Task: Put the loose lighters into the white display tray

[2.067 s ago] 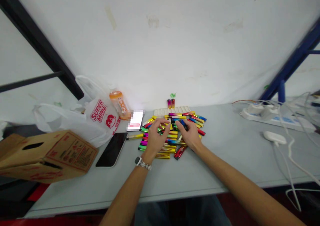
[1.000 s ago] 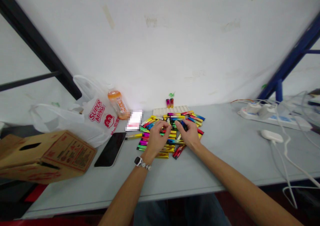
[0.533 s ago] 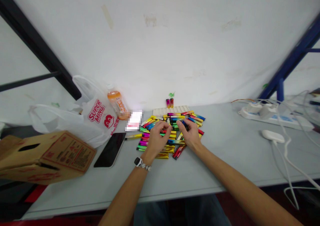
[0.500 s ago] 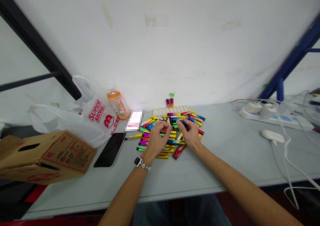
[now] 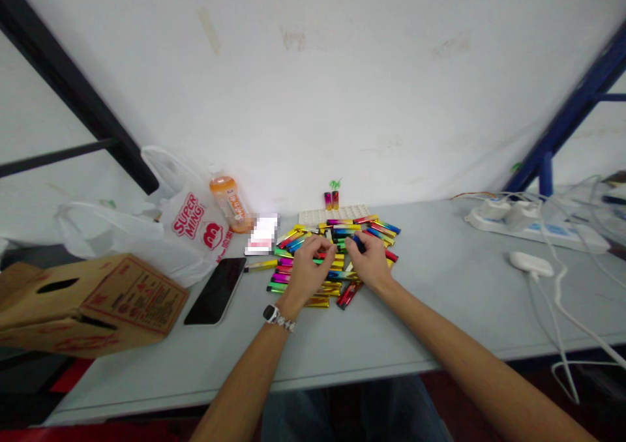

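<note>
While both hands work at mid-table, biggest first: grey table (image 5: 440, 298) runs under everything, white wall behind. Cardboard box (image 5: 92, 302) lies on its side far left of the fingers, at the table edge. White plastic bag (image 5: 190, 223) with red print, left of the fingers and further back, touching the box. Power strip (image 5: 528, 223) with cables, well apart to the right of the fingers; small white plug (image 5: 531, 264) just in front of it. Black phone (image 5: 215, 290), face up, near the left fingers on their left side. Heap of colourful sticks (image 5: 293, 279) directly under and around the fingers, most lying roughly left-to-right. Orange bottle (image 5: 229, 204), back-left of the fingers by the bag. White grid tray (image 5: 335, 215) just beyond the fingertips against the wall, two upright sticks (image 5: 331, 200) standing at its back edge.

Left hand (image 5: 304, 272), watch (image 5: 270, 313) on the wrist, palm down on the heap, fingers (image 5: 320, 243) curled in toward the thumb; can't tell if they pinch anything. Right hand (image 5: 372, 266) palm down beside it, fingertips closed on a dark blue stick (image 5: 357, 241). That stick sits at the far side of the heap, at the right fingertips, just right of the left ones, so the right hand is nearer. Its long axis looks slanted, near end to the left, but mostly hidden.
</note>
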A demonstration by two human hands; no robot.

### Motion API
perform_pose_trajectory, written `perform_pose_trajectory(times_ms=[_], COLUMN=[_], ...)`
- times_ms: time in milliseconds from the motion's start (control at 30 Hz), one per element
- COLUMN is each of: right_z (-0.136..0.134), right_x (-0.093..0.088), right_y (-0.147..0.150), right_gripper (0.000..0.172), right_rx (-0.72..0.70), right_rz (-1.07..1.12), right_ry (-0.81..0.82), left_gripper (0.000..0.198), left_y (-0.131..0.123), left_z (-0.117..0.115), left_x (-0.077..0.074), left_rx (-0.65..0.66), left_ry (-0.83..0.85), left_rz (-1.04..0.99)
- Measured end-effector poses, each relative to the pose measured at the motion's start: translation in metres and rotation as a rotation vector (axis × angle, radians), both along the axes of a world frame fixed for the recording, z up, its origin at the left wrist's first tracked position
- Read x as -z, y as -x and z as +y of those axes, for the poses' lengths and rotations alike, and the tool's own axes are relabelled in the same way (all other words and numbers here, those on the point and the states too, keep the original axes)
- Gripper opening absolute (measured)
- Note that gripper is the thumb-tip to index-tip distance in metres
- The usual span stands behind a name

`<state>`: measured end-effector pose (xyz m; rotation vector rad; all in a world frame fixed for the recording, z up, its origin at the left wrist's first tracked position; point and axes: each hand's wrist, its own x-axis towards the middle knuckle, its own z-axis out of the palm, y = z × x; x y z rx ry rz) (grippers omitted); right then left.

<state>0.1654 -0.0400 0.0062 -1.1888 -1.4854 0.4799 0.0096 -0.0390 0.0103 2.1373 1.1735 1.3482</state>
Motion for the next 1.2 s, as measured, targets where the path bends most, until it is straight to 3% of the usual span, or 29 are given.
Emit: perform_pose_trajectory(times_ms=[167, 333, 533, 700, 900, 1033, 1200], right_z=[-0.001, 0.002, 0.021, 0.062, 0.136, 0.171, 0.193], right_x=[-0.001, 0.001, 0.001, -0.018, -0.038, -0.043, -0.039], right_y=[0.002, -0.001, -0.014, -0.014, 0.005, 0.013, 0.016], right_gripper=[0.036, 0.027, 0.026, 0.020, 0.017, 0.017, 0.018], right_rx=[-0.041, -0.166, -0.230, -0.187, -0.263, -0.255, -0.271], right_rz=[-0.004, -0.009, -0.040, -0.208, -0.379, -0.525, -0.616], right_ry=[0.028, -0.011, -0.020, -0.095, -0.096, -0.100, -0.075], left_gripper=[0.015, 0.009, 0.027, 0.030, 0.021, 0.021, 0.021], left_y=[0.002, 0.008, 0.013, 0.010, 0.013, 0.016, 0.018], left_z=[0.001, -0.003, -0.007, -0.005, 0.000, 0.002, 0.003], left_x=[0.001, -0.004, -0.004, 0.004, 0.005, 0.005, 0.007], left_rx=[-0.001, 0.145, 0.234, 0.276, 0.285, 0.257, 0.245], left_ry=[-0.010, 0.012, 0.074, 0.094, 0.142, 0.147, 0.155], left_rz=[0.007, 0.141, 0.307, 0.351, 0.392, 0.397, 0.392])
